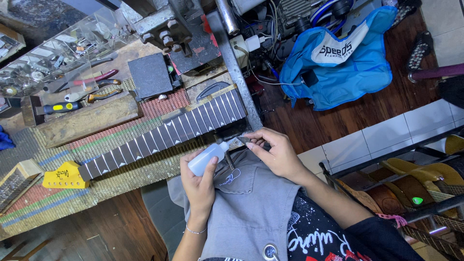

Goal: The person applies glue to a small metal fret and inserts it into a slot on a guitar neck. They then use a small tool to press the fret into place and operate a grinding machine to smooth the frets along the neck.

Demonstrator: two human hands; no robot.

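Gripping a small white squeeze bottle (pixel 208 158), my left hand (pixel 199 186) aims its nozzle at the guitar neck (pixel 159 135) just beyond, while my right hand (pixel 274 153) pinches a thin tool (pixel 243 139) beside the neck's heel; no liquid shows on the frets yet.

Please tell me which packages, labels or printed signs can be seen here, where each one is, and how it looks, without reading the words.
Blue bag: on the floor at upper right, crumpled, with a curved white panel bearing dark print.
Small bottle: in the left hand, translucent white, no label visible.
Yellow headstock: left end of the guitar neck on the bench, dark handwritten-style mark.
Clear plastic box: upper left, compartments of small parts.
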